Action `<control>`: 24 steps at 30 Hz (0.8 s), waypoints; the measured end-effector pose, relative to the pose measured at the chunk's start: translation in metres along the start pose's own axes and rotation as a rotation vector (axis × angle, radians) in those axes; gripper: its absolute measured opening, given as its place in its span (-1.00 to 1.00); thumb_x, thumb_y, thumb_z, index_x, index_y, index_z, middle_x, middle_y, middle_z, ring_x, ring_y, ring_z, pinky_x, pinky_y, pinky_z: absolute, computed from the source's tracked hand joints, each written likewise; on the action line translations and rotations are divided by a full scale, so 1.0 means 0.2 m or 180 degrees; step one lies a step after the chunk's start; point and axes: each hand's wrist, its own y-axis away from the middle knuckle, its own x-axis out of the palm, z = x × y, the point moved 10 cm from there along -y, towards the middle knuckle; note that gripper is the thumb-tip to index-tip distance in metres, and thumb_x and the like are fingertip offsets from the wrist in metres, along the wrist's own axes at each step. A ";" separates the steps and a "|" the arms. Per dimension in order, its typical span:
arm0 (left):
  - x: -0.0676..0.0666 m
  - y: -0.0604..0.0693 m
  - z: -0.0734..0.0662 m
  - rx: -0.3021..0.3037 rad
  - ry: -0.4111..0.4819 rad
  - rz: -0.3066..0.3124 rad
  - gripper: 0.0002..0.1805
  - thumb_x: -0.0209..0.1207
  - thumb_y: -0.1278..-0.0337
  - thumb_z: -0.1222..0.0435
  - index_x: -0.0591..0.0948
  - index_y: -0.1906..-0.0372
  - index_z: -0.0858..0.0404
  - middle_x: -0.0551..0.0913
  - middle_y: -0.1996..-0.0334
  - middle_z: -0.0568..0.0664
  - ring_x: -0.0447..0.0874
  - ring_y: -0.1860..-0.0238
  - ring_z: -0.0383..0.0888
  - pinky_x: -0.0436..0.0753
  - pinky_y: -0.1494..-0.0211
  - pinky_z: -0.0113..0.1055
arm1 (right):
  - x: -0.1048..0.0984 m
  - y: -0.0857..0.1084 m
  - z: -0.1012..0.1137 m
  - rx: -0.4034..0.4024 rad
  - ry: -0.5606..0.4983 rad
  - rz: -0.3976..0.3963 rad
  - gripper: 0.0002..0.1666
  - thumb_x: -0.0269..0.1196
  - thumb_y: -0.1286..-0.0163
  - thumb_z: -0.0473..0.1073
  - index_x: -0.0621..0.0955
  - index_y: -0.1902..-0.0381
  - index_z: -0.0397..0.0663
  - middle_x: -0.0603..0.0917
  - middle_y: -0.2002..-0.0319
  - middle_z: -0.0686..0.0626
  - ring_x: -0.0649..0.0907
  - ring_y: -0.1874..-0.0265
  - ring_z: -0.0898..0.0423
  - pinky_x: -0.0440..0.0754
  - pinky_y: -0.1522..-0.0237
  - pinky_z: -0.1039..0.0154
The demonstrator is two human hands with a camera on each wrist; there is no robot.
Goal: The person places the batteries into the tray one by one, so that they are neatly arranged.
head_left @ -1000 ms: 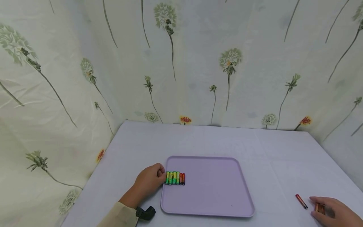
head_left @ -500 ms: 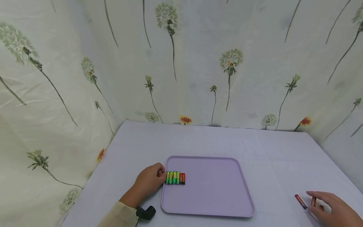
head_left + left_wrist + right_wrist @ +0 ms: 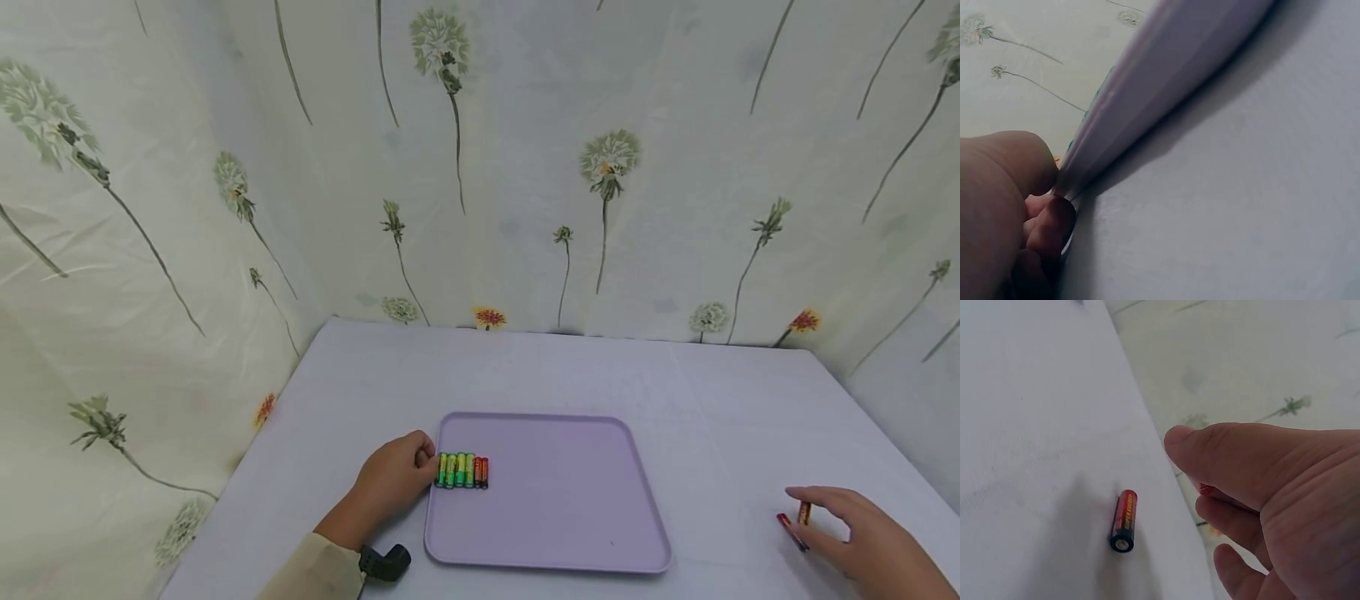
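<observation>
My left hand point(image 3: 393, 475) grips the left rim of a lilac tray point(image 3: 558, 500); the left wrist view has the thumb over the rim and fingers under it. Just inside that rim, several green-yellow batteries point(image 3: 456, 471) lie side by side with two red batteries point(image 3: 481, 472). At the far right my right hand point(image 3: 866, 533) pinches a red battery point(image 3: 805, 512) upright between thumb and index finger. In the right wrist view only a red bit of it point(image 3: 1205, 489) shows behind the thumb. Close by, a loose red-and-black battery point(image 3: 1124, 522) lies on the tablecloth.
A pale cloth covers the table point(image 3: 720, 467). Behind and to the left hangs a curtain point(image 3: 517, 167) printed with dandelions, reaching the table's back edge. A black wrist strap and camera point(image 3: 384, 563) sit on the left wrist near the tray's corner.
My right hand has lifted a red battery and moved left with it, up to the loose one on the cloth. The left hand and tray have stayed put.
</observation>
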 end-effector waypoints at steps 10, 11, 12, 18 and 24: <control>0.00 0.00 0.00 -0.0007 0.0005 0.0003 -0.87 0.25 -0.38 0.13 0.56 0.25 0.03 0.54 0.49 -0.21 0.47 0.43 -0.22 0.42 0.34 -0.31 | -0.02 -0.01 0.19 -0.0306 -0.0077 -0.0272 -0.33 0.46 -0.34 0.04 0.60 -0.29 -0.19 0.59 -0.21 -0.37 0.56 -0.14 -0.36 0.55 -0.06 -0.39; 0.00 0.00 0.00 -0.0005 0.0005 -0.0002 -0.87 0.26 -0.38 0.13 0.56 0.25 0.03 0.54 0.48 -0.21 0.47 0.42 -0.23 0.42 0.34 -0.31 | -0.03 -0.01 0.21 -0.0355 -0.0077 -0.0327 -0.34 0.46 -0.34 0.04 0.61 -0.29 -0.16 0.61 -0.21 -0.33 0.57 -0.13 -0.32 0.59 -0.08 -0.28; 0.00 0.00 0.00 -0.0016 0.0003 -0.0005 -0.88 0.25 -0.38 0.12 0.56 0.25 0.03 0.54 0.48 -0.22 0.47 0.42 -0.23 0.43 0.34 -0.31 | -0.03 0.00 0.23 -0.0403 -0.0075 -0.0385 -0.36 0.46 -0.33 0.04 0.62 -0.28 -0.13 0.63 -0.20 -0.29 0.59 -0.12 -0.24 0.63 -0.08 -0.16; 0.00 0.00 0.01 -0.0049 -0.0007 0.0003 -0.88 0.25 -0.38 0.11 0.56 0.26 0.02 0.54 0.48 -0.23 0.47 0.42 -0.24 0.43 0.33 -0.32 | -0.06 0.01 0.33 -0.0620 -0.0134 -0.0657 -0.37 0.49 -0.30 0.17 0.66 -0.23 0.01 0.68 -0.16 -0.12 0.60 0.04 0.13 0.70 0.19 0.21; 0.00 0.00 0.00 -0.0036 0.0006 0.0013 -0.87 0.25 -0.38 0.12 0.56 0.26 0.03 0.54 0.48 -0.21 0.47 0.42 -0.23 0.42 0.33 -0.31 | -0.05 0.01 0.42 -0.0654 -0.0177 -0.0608 -0.37 0.48 -0.31 0.15 0.65 -0.24 -0.01 0.66 -0.19 -0.15 0.60 -0.13 -0.16 0.69 0.03 -0.17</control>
